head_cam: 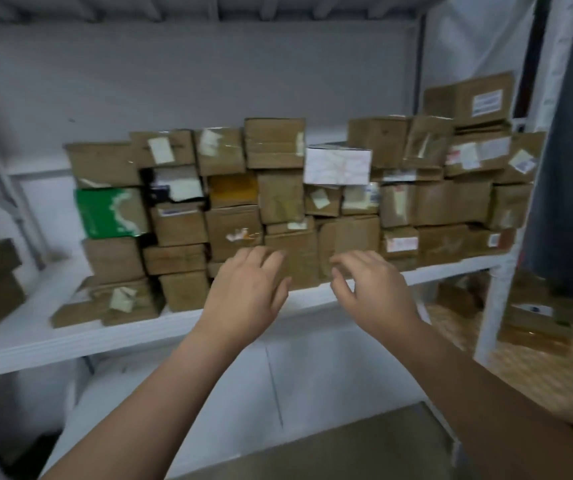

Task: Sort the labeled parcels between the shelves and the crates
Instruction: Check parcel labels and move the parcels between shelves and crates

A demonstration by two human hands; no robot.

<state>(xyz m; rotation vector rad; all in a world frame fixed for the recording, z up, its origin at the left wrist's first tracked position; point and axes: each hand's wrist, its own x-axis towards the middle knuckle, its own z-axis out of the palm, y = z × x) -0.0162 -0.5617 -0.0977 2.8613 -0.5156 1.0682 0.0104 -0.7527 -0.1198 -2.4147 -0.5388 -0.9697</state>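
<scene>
One white metal shelf carries dozens of brown cardboard parcels, stacked in rows; green box at left, white box near top. My left hand and right hand apart, fingers loose, both empty, just before bottom row.

wall: grey | shelf: white metal | curtain: dark, right | floor mat: woven

Both hands, L & R, empty (fingers loose) before stacked parcels on white shelf.
</scene>
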